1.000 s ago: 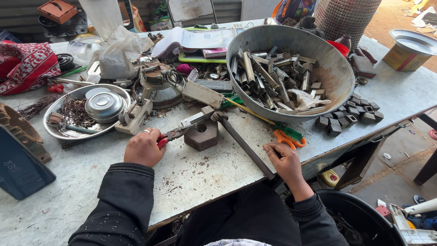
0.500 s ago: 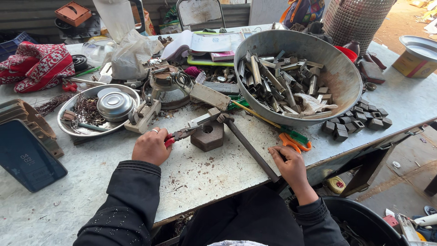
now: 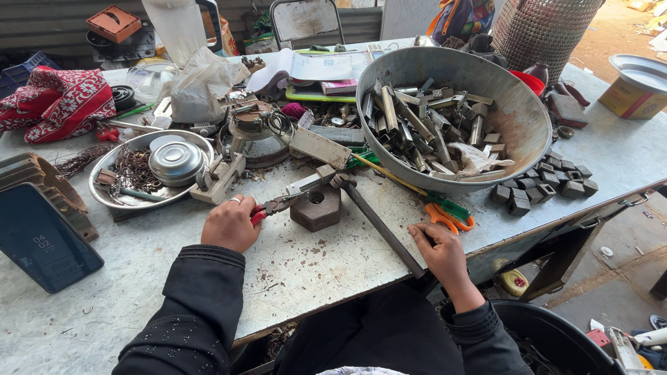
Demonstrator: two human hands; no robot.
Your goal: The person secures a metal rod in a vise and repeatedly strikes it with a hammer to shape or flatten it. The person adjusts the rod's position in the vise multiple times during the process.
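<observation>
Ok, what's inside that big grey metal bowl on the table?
The big metal bowl holds a heap of short metal bars and channel pieces, plus a crumpled pale scrap. Whatever lies beneath the heap is covered.

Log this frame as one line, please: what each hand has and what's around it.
left hand: grips red-handled pliers | right hand: holds hammer handle | hexagonal metal block between | scrap-filled basin behind
</observation>
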